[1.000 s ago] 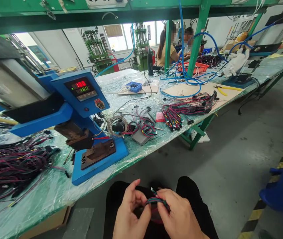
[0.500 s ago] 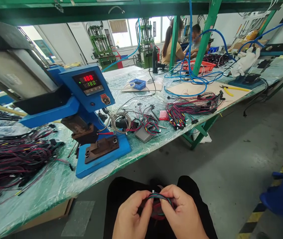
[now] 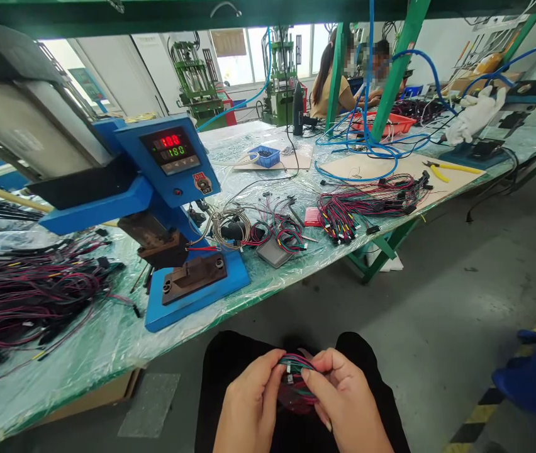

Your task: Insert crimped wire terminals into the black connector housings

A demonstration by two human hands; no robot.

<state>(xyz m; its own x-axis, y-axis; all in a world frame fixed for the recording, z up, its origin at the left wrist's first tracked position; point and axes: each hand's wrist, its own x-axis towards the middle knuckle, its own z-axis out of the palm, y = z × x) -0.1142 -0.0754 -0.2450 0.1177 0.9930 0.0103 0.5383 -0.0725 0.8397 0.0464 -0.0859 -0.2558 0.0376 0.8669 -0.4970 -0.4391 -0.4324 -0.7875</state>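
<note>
Am watching left hand (image 3: 249, 402) and right hand (image 3: 348, 396) clamping small red-green wire harness (image 3: 296, 368) between them, fingers curled round it, over black trousers (image 3: 230, 384), below and right of blue heated press (image 3: 173, 189). Fingers are hiding most of harness; I'm making out only small white connector (image 3: 289, 378). Lower wire loop is blending into dark lap, hard to read. Large wire pile (image 3: 27, 289) is lying left of press on plastic-covered surface (image 3: 74, 371); wire bundle (image 3: 362, 207) is lying right of press.
</note>
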